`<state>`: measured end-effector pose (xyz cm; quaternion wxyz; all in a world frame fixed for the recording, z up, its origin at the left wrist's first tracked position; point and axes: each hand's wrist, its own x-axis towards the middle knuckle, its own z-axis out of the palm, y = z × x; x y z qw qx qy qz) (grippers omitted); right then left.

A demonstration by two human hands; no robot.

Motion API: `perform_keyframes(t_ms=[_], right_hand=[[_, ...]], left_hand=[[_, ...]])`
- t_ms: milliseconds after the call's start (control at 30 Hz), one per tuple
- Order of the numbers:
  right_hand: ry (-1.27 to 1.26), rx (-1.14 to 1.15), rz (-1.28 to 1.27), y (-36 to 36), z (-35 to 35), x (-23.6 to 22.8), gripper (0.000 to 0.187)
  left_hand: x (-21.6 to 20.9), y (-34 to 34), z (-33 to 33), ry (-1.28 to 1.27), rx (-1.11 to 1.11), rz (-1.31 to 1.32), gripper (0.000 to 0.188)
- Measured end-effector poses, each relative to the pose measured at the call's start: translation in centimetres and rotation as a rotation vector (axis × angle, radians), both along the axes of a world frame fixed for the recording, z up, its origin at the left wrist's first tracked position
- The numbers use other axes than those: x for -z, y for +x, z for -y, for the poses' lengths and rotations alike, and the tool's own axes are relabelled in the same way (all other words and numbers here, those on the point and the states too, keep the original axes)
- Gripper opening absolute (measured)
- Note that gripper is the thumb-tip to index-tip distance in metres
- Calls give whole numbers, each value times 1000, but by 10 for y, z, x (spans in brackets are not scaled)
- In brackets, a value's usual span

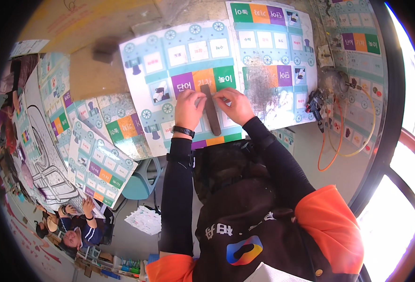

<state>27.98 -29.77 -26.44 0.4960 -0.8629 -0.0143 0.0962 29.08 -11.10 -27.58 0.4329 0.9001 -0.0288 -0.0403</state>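
Note:
A dark grey-brown strip [211, 115], narrow and flat, lies lengthwise on a large printed sheet [163, 141] with coloured squares and a pale blue train pattern. My left hand [189, 110], with a black band at its wrist, is at the strip's left side. Its thumb and fingers are pinched together near the upper part of the strip. On the other side my right hand [236, 106] makes a similar pinch, close to the strip's right edge. Whatever sits between the fingertips of either hand is too small to make out.
More printed sheets [278, 40] cover the worktop. A dark block [105, 50] looks blurred at the far left. A dark hand tool [315, 105] with an orange hose [328, 162] lies right. At lower left, another person [78, 232] works beside a loose sheet [99, 164] and a teal chair [144, 181].

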Motion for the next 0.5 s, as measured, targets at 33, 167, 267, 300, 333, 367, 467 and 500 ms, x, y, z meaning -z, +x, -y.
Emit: perform_keyframes(t_ms=[33, 167, 267, 300, 333, 367, 467, 500], right_hand=[[-1, -1, 19, -2, 0, -1, 10], [-90, -2, 93, -7, -5, 1, 12], [-177, -39, 123, -6, -10, -1, 14], [-190, -43, 128, -6, -10, -1, 15], [-202, -47, 134, -6, -11, 0, 16], [-202, -47, 135, -6, -11, 0, 16], [-217, -44, 145, -6, -12, 1, 17], [-216, -43, 148, -6, -12, 1, 16]], left_hand=[[1, 0, 0, 39, 67, 25, 7], [5, -1, 0, 56, 115, 22, 7], [10, 1, -1, 20, 109, 16, 7], [11, 1, -1, 21, 109, 17, 7], [12, 1, 0, 18, 106, 17, 6], [12, 2, 1, 13, 105, 17, 6], [13, 2, 1, 40, 110, 35, 6], [13, 2, 1, 40, 109, 35, 6]])
